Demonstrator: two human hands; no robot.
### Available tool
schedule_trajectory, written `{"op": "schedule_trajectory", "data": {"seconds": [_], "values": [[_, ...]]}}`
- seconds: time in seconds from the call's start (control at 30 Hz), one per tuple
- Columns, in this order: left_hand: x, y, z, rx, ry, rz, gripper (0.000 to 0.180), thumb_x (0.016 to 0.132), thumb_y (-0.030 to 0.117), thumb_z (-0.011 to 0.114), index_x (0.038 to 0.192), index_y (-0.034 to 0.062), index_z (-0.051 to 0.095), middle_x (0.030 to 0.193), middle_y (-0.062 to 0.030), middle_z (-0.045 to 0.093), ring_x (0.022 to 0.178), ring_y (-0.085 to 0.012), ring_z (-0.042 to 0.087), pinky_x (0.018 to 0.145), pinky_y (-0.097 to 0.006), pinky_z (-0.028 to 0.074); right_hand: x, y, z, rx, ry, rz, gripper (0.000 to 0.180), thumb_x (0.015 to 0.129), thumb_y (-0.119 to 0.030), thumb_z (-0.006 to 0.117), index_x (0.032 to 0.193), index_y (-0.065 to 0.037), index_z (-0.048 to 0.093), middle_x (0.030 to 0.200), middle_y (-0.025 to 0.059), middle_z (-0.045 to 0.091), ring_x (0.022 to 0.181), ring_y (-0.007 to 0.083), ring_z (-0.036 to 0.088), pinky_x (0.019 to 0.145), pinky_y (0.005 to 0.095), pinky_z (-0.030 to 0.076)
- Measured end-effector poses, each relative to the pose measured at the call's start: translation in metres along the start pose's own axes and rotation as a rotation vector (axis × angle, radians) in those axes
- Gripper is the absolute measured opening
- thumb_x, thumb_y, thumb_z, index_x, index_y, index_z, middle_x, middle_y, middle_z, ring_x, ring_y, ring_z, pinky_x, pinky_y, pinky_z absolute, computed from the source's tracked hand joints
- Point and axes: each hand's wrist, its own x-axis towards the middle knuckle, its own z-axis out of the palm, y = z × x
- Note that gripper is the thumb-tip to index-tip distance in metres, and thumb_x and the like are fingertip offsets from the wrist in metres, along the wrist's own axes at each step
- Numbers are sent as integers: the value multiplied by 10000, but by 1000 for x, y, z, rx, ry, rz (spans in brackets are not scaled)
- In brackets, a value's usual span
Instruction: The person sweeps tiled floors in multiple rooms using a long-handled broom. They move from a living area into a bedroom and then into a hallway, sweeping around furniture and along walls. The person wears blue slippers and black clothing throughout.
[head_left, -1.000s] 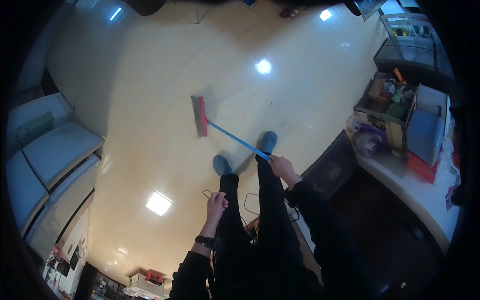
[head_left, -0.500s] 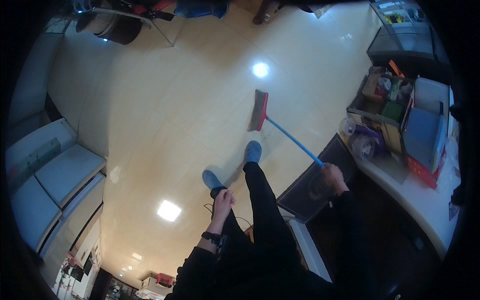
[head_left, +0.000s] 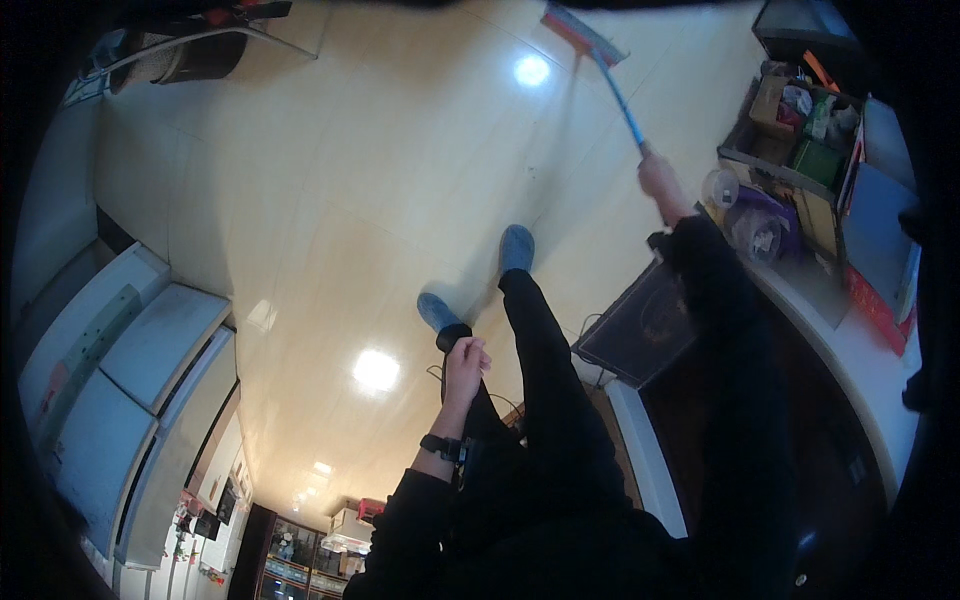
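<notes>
My right hand [head_left: 662, 180] is stretched far forward and grips the end of a blue handle of a broom [head_left: 612, 82]. The broom's red and grey head [head_left: 580, 30] rests on the shiny beige floor [head_left: 330, 190] at the top of the view. My left hand [head_left: 466, 362] hangs loosely by my left thigh, fingers curled, holding nothing; a dark watch sits on its wrist. My feet in blue slippers [head_left: 516, 246] stand on the floor below the broom.
To the right stands a white counter [head_left: 850, 360] with a box of packages [head_left: 795, 120] and a clear plastic jar [head_left: 722, 188]. A dark mesh bin [head_left: 640, 325] sits beside my right leg. White cabinets [head_left: 130, 370] line the left. A chair base [head_left: 205, 50] stands top left.
My right hand has swung the broom from in front of my feet out to the far upper right, arm extending. My left hand has stayed by my thigh.
</notes>
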Motion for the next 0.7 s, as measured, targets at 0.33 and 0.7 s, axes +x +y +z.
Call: {"op": "schedule_trajectory", "data": {"seconds": [0.33, 0.7], "values": [[-6, -12, -16, 29, -66, 39, 235, 952, 257, 510, 957, 31, 575, 679, -36, 596, 587, -109, 568, 512, -235, 424, -330, -9, 76, -34, -336, -49, 611, 895, -74, 439, 1460, -67, 207, 871, 239, 590, 728, 384, 615, 626, 497, 502], [-28, -70, -108, 106, -135, 49, 191, 954, 220, 495, 1005, 68, 599, 712, -4, 598, 592, -75, 547, 523, -194, 420, -473, 6, 148, 460, -128, 597, 564, 908, -117, 497, 1435, -128, 299, 942, 247, 635, 879, 384, 635, 745, 441, 499]]}}
